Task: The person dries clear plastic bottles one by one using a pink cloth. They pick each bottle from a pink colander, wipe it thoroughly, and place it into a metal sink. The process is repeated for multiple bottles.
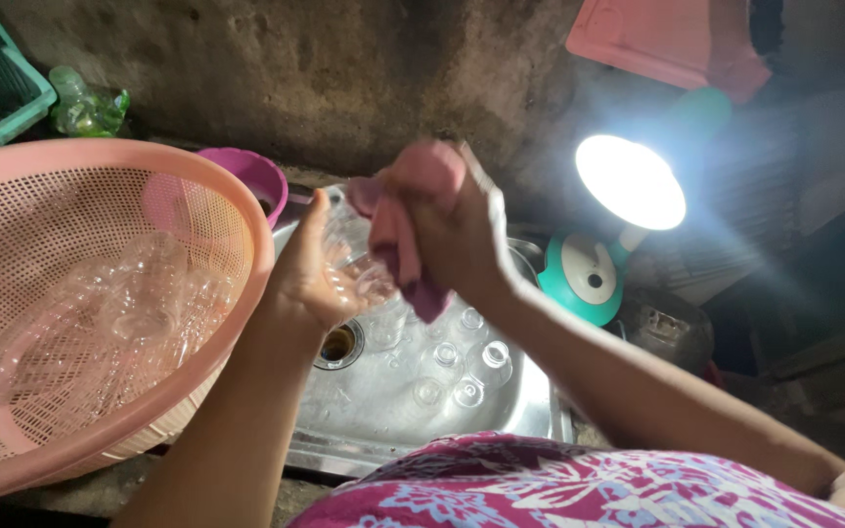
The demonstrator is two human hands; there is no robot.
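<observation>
One clear plastic bottle (352,256), held over the steel sink (530,401) by the left hand (310,269) cupped around it; one pink cloth (405,220), gripped by the right hand (452,230) and pressed against the bottle. Six small clear lids (462,367) in the sink, at 5 o'clock of the hands. One pink mesh basket (246,254) at 9 o'clock, several bottles inside. One lit lamp (630,182) at 3 o'clock

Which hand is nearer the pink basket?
Left. The left hand holds a clear bottle just beside the pink basket rim; the right hand, gripping a pink cloth, is farther right.
</observation>
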